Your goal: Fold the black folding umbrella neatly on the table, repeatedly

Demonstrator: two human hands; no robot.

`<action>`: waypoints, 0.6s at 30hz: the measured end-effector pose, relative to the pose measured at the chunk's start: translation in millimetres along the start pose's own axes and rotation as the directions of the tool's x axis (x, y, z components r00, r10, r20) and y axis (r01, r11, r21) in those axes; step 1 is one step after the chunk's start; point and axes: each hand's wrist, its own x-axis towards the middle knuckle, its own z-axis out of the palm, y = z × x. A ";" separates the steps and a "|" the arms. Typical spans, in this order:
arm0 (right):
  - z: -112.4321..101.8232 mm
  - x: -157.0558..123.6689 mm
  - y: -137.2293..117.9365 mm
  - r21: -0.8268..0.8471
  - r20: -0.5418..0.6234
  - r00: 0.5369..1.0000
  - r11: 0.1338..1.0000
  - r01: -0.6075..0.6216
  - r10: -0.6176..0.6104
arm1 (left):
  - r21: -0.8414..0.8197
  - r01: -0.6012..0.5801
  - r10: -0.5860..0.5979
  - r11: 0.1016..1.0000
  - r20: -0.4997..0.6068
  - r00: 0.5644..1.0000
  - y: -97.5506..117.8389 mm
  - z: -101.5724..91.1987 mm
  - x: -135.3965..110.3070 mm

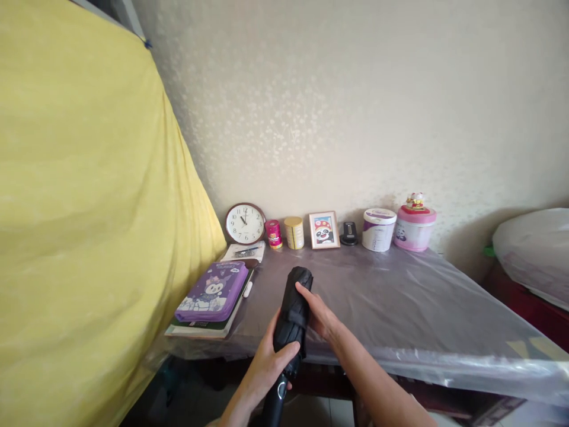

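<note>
I'm seeing the left hand (268, 362) holding its fingers round a folded black fabric umbrella (292, 319), right of the purple rectangular zippered case (214, 293); the right hand (323, 318) is resting its thumb higher, hidden fingers I cannot tell.

Left hand (270, 358) curled, right hand (320, 316) higher

Frame (324, 230) behind umbrella (290, 317) (clock (245, 223) left).

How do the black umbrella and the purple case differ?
The black umbrella is held by the left hand and right hand; the purple case lies on a green-covered book. The umbrella is long and narrow, the case broad and flat. The umbrella looks mostly plain, the case cartoon-printed. Both look closed.
</note>
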 end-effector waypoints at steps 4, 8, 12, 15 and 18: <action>8.4 4.2 5.1 0.193 -0.108 0.994 0.981 0.020 0.002 | 0.127 0.006 -0.008 0.992 0.012 1.000 -2.1 -1.4 -3.9; 2.1 13.6 7.7 0.257 -0.239 0.970 0.961 0.106 -0.043 | 0.468 -0.144 0.205 0.872 -0.082 0.975 -16.5 -0.3 -7.8; -3.4 17.7 9.2 0.236 -0.299 0.947 0.953 0.193 -0.117 | 0.771 -0.027 0.224 0.636 -0.152 0.963 -28.7 9.3 -12.8; -3.3 17.5 10.2 0.252 -0.287 0.949 0.945 0.207 -0.131 | 0.876 0.049 0.203 0.479 -0.166 0.965 -32.6 16.1 -13.8; -2.2 16.9 10.9 0.244 -0.285 0.950 0.949 0.200 -0.127 | 0.917 0.058 0.219 0.394 -0.155 0.963 -35.3 18.6 -11.2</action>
